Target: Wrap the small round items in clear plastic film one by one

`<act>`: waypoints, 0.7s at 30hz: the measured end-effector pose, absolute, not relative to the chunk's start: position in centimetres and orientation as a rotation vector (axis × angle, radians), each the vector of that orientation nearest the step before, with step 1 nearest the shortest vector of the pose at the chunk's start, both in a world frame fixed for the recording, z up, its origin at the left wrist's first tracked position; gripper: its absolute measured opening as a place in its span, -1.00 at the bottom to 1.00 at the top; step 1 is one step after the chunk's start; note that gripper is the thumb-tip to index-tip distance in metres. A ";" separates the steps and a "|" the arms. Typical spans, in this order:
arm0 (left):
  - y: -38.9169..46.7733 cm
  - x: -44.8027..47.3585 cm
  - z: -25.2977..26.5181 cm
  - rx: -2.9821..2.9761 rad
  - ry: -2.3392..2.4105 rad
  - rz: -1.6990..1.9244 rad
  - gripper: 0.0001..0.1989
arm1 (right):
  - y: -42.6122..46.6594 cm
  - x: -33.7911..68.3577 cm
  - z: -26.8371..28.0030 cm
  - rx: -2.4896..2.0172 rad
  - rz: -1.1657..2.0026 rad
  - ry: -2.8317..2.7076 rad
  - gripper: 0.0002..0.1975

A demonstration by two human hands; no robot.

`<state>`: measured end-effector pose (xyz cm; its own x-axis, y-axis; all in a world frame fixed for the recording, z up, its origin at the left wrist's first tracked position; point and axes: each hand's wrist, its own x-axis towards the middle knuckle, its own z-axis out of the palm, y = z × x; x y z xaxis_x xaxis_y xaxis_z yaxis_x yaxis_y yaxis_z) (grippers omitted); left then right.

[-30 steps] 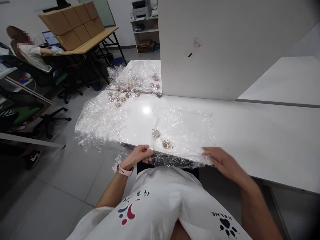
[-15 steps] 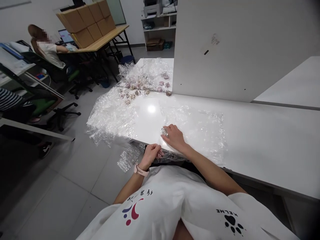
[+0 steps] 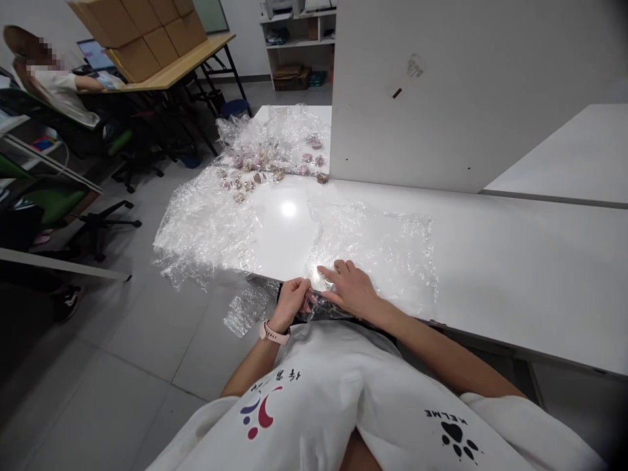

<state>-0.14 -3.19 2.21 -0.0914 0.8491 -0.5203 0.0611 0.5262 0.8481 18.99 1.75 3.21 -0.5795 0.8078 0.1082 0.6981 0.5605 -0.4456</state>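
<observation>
My left hand (image 3: 293,302) is at the front table edge, its thumb and fingers pinched on the edge of a clear plastic film sheet (image 3: 377,245). My right hand (image 3: 354,288) rests on the near left part of that sheet with its fingers apart, index finger and thumb stretched toward my left hand. Between them shows a small shiny thing (image 3: 330,284), partly hidden by the fingers; its kind is unclear. The film spreads over the white tabletop (image 3: 515,261) and hangs over the front edge.
A heap of crumpled clear film (image 3: 206,226) covers the table's left end. Among it lie several small pinkish and brownish wrapped pieces (image 3: 250,185). A white partition (image 3: 402,137) stands behind. Cardboard boxes (image 3: 159,49) are stacked on a wooden table; a person (image 3: 63,88) sits beside it.
My right hand has moved nearer the front edge and its fingers have spread; the small shiny thing has come nearer me too. My left hand stays at the edge. The view has shifted slightly right.
</observation>
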 end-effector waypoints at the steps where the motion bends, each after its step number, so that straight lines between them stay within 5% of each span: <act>1: -3.2 -0.2 2.3 0.848 1.547 0.786 -0.67 | 1.3 18.7 2.8 -1.225 0.413 -2.578 -0.52; 11: 2.8 2.8 5.2 1.383 1.618 0.643 -0.65 | 9.6 27.4 2.3 -1.608 0.430 -2.462 -0.62; 17: 2.4 2.0 4.8 1.232 1.639 0.709 -0.86 | 8.1 29.3 4.2 -1.524 0.449 -2.177 -0.60; 21: 0.0 0.7 4.6 1.105 1.620 0.811 -0.55 | 3.9 26.2 2.7 -1.187 0.382 -2.446 -0.63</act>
